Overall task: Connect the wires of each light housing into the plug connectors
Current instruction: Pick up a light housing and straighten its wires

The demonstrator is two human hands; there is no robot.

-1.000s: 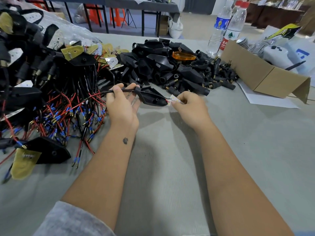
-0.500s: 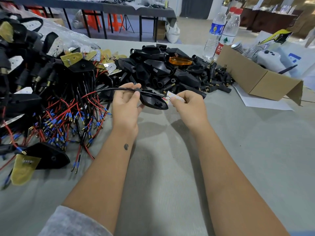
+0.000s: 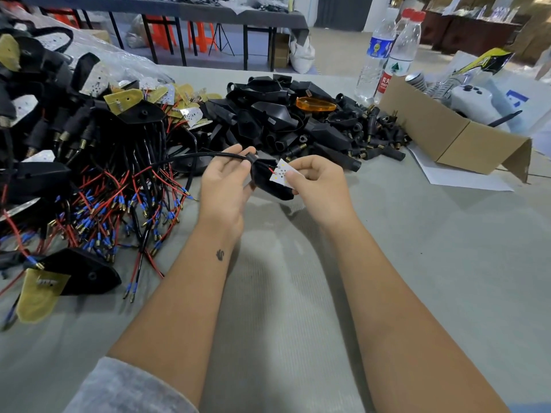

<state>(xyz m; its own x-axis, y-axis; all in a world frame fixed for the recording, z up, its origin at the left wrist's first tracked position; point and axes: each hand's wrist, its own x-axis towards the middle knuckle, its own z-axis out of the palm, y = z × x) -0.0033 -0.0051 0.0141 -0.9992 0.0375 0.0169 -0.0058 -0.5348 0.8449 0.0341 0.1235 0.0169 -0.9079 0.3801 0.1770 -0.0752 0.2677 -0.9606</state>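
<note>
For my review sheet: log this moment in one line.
left hand: holds housing cable | right hand: pinches LED board | housing: lifted

Black housing (image 3: 269,183), white dotted board (image 3: 281,173), red-and-blue wires (image 3: 101,204).

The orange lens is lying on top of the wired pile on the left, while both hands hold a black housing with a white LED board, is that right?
Not quite. The head view shows the orange lens on the black pile of loose parts at the table's middle back, not on the wired pile. The rest holds: the left hand and right hand hold a black housing with a white LED board.
</note>
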